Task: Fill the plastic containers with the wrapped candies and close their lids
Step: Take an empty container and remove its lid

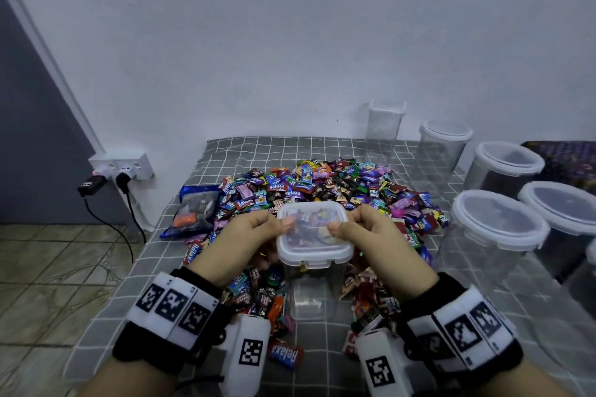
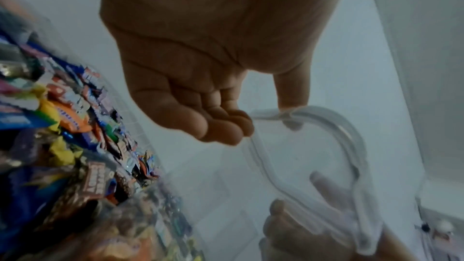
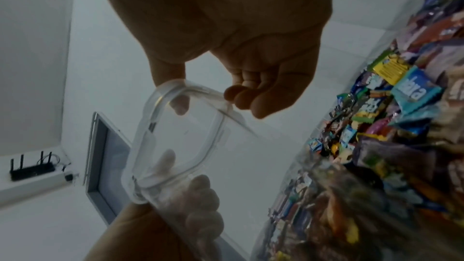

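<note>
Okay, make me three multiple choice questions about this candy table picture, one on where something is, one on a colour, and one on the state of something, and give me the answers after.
1. Where does the blue bag lie?
A. at the left edge of the candy pile
B. inside a round container
C. on the floor tiles

2. What colour is the cloth under the candies?
A. plain red
B. grey with white grid lines
C. yellow stripes

3. What are the hands doing with the square lid?
A. the left hand and right hand both hold it, one grip at each side
B. only one hand touches it
C. it lies alone on the cloth

Answers:
1 A, the head view shows the bag beside the pile's left side.
2 B, white lines cross the grey fabric.
3 A, thumbs lie on top of the lid and fingers curl under its edges.
</note>
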